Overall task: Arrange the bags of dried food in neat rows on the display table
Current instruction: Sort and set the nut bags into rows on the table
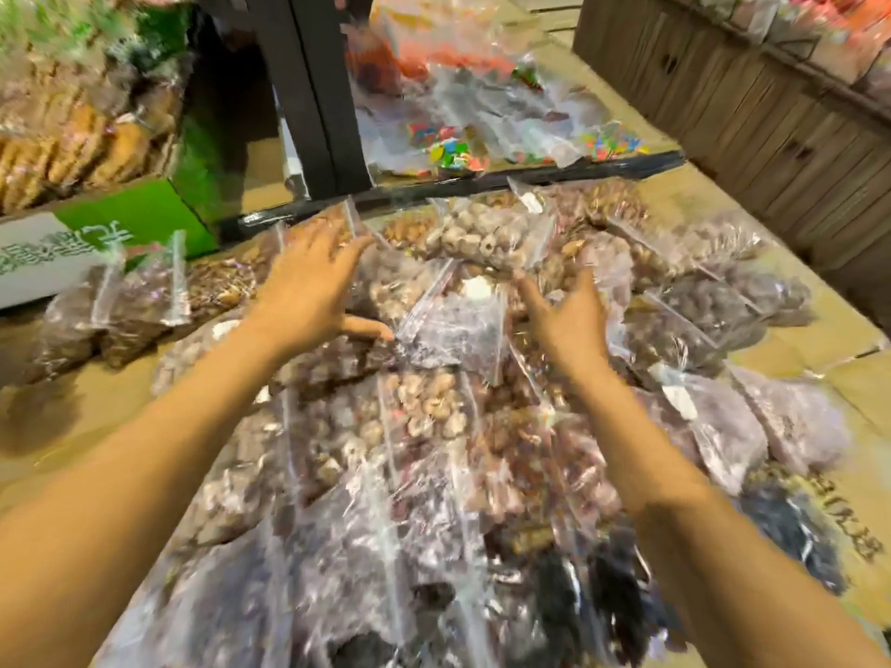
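Left hand (pixel 308 286): fingers spread, empty, over the bags.
Right hand (pixel 571 320): open, empty, beside the dark-filled bag (pixel 453 325).
Bags of dried food (pixel 424 412): heaped, overlapping, covering the worktop (pixel 795 364).
Risk: slick plastic; pulling one bag may slide neighbours.

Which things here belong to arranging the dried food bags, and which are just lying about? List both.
Job:
bags of dried food
bag with red zip strip
left hand
right hand
display table

Lying about:
green and white carton
bags of colourful sweets
biscuit packs
black post
wooden counter
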